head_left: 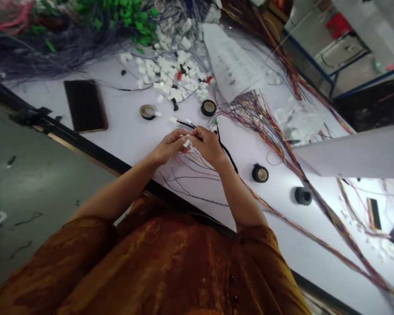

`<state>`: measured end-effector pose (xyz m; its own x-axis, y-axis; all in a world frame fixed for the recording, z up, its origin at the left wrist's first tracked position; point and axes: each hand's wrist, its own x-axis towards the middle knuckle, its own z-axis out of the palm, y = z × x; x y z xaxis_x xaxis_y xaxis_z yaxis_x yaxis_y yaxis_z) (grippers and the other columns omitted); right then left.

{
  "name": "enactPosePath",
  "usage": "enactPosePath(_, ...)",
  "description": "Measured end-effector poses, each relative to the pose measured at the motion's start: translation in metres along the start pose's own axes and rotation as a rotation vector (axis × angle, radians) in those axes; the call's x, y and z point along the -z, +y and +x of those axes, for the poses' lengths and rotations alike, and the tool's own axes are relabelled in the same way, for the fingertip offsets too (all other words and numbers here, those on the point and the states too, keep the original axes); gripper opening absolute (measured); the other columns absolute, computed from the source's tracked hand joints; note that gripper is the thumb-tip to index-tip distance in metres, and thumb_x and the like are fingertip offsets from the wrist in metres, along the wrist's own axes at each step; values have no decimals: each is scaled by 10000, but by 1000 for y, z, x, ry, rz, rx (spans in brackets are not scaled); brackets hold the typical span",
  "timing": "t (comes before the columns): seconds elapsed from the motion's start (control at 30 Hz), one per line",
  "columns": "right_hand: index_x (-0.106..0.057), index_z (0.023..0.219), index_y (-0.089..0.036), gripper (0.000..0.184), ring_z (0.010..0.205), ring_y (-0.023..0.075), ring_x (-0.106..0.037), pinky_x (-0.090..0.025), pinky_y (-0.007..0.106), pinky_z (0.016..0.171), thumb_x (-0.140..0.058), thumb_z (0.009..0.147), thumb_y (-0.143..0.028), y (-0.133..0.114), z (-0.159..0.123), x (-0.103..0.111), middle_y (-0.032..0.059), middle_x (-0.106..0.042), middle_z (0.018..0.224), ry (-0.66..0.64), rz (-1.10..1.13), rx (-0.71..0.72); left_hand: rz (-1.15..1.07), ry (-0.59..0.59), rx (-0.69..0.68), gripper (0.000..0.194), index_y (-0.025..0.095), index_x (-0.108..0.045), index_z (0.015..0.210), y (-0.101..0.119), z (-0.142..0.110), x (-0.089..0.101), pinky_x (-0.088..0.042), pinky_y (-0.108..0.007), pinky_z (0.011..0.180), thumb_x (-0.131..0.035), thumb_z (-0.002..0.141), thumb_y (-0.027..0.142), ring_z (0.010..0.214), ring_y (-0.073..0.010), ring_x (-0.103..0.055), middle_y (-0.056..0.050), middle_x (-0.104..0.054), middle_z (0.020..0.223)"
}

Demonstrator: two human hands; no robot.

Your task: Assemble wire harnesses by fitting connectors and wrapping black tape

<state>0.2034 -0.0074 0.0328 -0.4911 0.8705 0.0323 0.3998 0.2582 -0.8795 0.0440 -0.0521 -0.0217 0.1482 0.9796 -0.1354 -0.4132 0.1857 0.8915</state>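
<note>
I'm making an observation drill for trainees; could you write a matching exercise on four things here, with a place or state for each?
1. Left hand
2. Phone-shaped object
3. Printed white sheet
4. Green pieces

A. Dark, in the picture's left half
B. Heaped at the picture's top
C. Fingers at a small white connector
D. Right of loose white pieces

Pairs: 1-C, 2-A, 3-D, 4-B

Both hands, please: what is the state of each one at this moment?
Left hand: closed, holding the white connector.
Right hand: fingers closed at the same connector; exact grip hidden.
</note>
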Motion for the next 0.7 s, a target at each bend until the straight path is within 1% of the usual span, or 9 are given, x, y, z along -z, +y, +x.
enactPosePath(0.07,-563,778,-211,104,633,108,-496,-389,244,618,-600,840,-285,-1,5,3,-44,-560,668,-29,1,-17,1,-17,6,456,190,-605,1040,0,-1,1,-546,-203,606,-788,767,507,614,-78,-623,16,-667,782)
enactPosePath(0.13,-576,794,-208,93,619,105,-483,-386,243,613,-600,836,-288,-3,4,9,-48,-548,658,-17,3,-46,-7,-28,17,450,187,-614,1052,1,-2,1,-546,-207,623,-781,778,503,624,-75,-621,18,-658,794)
enactPosePath(0.2,-583,782,-201,102,628,104,-478,-386,245,627,-588,844,-282,-4,-2,15,-44,-538,661,40,4,-57,-26,-31,36,436,185,-628,1051,2,-2,1,-549,-212,642,-776,786,498,647,-74,-627,17,-649,817)
enactPosePath(0.3,-589,745,-193,157,636,103,-458,-372,251,627,-586,867,-292,0,-19,21,-37,-522,670,115,24,-49,-72,-30,67,423,184,-641,1042,2,-2,-1,-552,-218,643,-784,782,485,651,-76,-632,17,-639,828)
enactPosePath(0.4,-638,783,-194,164,597,99,-420,-339,255,588,-606,878,-323,5,-36,18,-42,-506,647,137,45,-69,-129,-38,96,420,179,-649,1034,3,-1,-3,-549,-216,631,-801,770,467,637,-78,-629,11,-643,812)
enactPosePath(0.47,-661,800,-200,167,580,100,-411,-332,258,572,-616,877,-342,7,-43,12,-40,-514,640,142,31,-85,-158,-40,108,422,180,-656,1019,3,0,-4,-547,-209,628,-817,753,465,629,-76,-625,13,-644,794)
enactPosePath(0.57,-660,794,-211,169,598,109,-452,-371,264,600,-591,890,-332,5,-45,6,-24,-560,677,140,-41,-73,-163,-36,104,406,182,-665,1006,2,0,-4,-539,-199,611,-820,752,458,614,-72,-618,17,-640,779)
enactPosePath(0.7,-617,745,-214,174,677,127,-512,-419,274,667,-557,898,-269,2,-44,6,1,-571,736,175,-133,15,-139,-40,86,374,178,-669,1019,1,-1,-2,-546,-209,621,-792,788,446,633,-79,-628,7,-645,794)
